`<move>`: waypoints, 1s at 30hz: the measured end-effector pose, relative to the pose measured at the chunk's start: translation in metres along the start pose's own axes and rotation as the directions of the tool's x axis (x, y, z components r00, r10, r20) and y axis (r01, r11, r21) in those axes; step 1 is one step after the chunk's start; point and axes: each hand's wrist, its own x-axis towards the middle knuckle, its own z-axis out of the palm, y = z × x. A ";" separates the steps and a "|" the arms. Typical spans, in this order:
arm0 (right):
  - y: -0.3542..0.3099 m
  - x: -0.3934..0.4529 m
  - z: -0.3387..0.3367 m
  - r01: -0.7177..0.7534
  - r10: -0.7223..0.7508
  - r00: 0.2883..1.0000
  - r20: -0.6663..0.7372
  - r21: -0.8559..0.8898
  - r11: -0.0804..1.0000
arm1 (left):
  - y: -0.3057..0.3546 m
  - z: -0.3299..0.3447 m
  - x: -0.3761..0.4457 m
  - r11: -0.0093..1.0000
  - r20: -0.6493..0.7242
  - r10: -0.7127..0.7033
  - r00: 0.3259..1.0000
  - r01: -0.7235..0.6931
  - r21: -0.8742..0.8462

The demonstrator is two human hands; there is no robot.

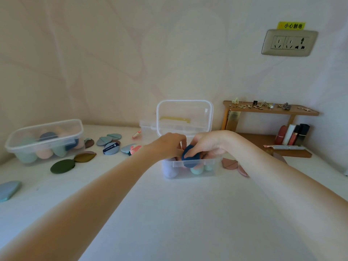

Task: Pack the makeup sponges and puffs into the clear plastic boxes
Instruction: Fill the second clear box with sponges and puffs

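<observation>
Both hands meet over the open clear plastic box [188,166] at the middle of the white worktop [178,213], its lid [184,115] standing upright behind. The right hand [207,146] has its grip closed round a dark blue makeup sponge [189,155], fingers curled over the top and pressing it down at the box's near rim. The sponge sits directly beneath that hand, half above the rim and half behind the front wall, its long axis roughly upright with a slight lean to the left. The left hand [169,145] is just beside it on the left, fingers bent toward the sponge; whether it pinches the sponge or only steadies the box is hard to tell, since the fingertips are hidden. Inside the box lie a lilac sponge [169,169] and a mint sponge [196,170].

The right hand is the one carrying the sponge, so the coming move looks like a short push straight down into the gap between those two.

Off to the left stands a second box [45,142], closed and already full of sponges, with flat puffs [109,140] loose beside it, a dark green puff [63,166] nearer, and brown puffs [230,163] right of the open box, all still unpacked.
</observation>
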 end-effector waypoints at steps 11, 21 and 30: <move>-0.012 0.021 0.029 -0.099 -0.123 0.948 -0.295 -0.637 0.764 | -0.008 -0.020 -0.033 0.999 -0.056 0.025 0.998 -0.022 0.048; -0.016 0.009 0.003 -0.036 0.026 0.998 -0.051 -0.213 0.976 | -0.018 -0.031 -0.022 0.997 0.210 -0.069 0.975 0.063 0.037; -0.028 0.029 0.023 -0.106 0.045 0.993 -0.105 -0.713 0.693 | -0.016 -0.030 -0.017 0.998 0.244 -0.054 0.968 0.055 0.001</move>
